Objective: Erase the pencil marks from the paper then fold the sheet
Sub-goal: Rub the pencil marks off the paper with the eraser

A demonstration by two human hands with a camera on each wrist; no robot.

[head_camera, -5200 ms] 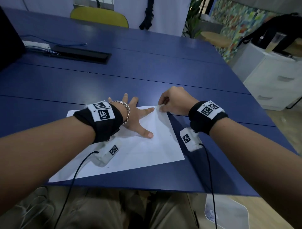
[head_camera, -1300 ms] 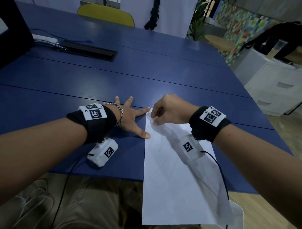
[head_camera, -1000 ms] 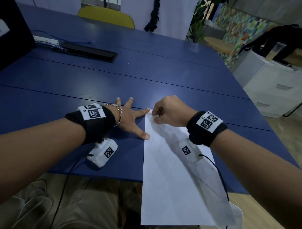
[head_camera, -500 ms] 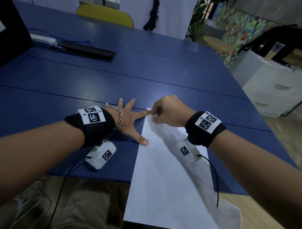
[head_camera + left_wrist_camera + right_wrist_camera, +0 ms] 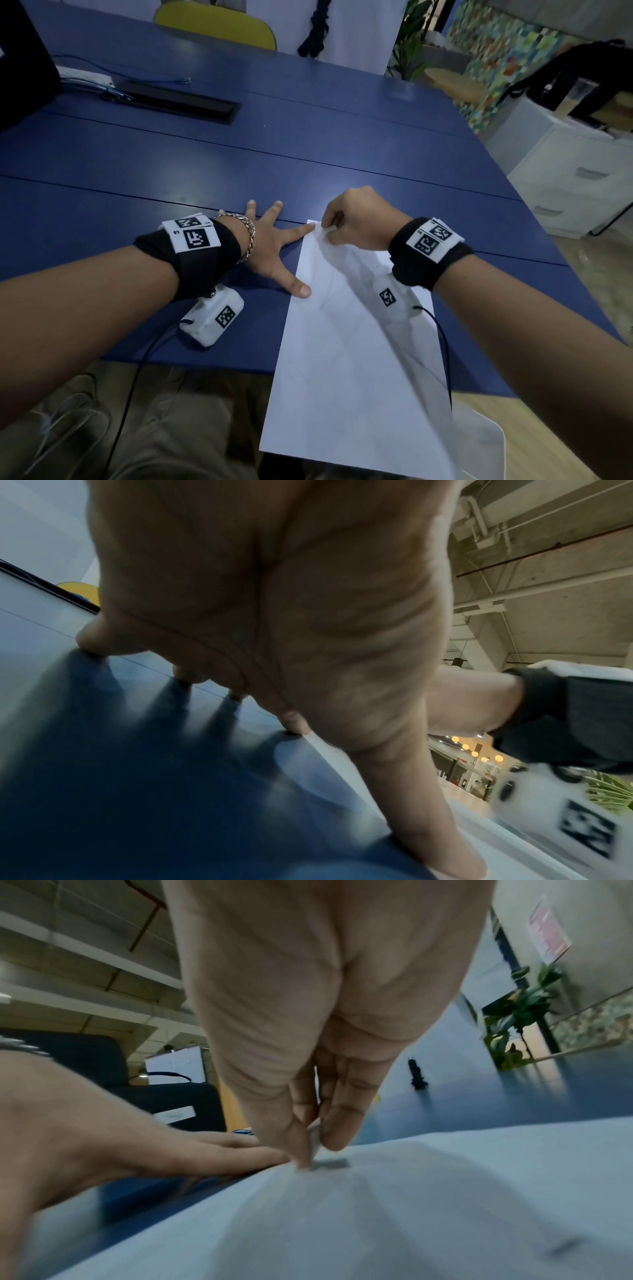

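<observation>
We sit at a dark blue bench [image 5: 308, 144] in an office room, with a yellow chair [image 5: 219, 27] at its far side, a white drawer cabinet [image 5: 575, 178] off to the right and a black cable tray [image 5: 178, 102] set into the top at the far left. Our left hand [image 5: 270, 246] lies flat on the bench, palm down, its fingers [image 5: 291, 721] spread and straight, holding nothing; the index finger reaches toward the far left corner of the paper [image 5: 359, 359] and the thumb tip rests at the sheet's left edge, though we cannot tell whether it lies on the paper or just beside it. Our right hand [image 5: 356, 219] hovers low over the far end of the sheet with the wrist raised and the knuckles up, its fingers [image 5: 335, 1123] curled in; thumb and forefinger pinch a small pale eraser [image 5: 314, 1137], whose tip meets the paper right by the far left corner, close to the left index fingertip. The paper is a long white sheet lying lengthwise away from us, its far part on the bench and its near part hanging past the bench edge over our lap; faint grey pencil lines run across it. Both forearms reach in from the near side, each with a black wrist band bearing printed markers and a small white camera unit beneath
</observation>
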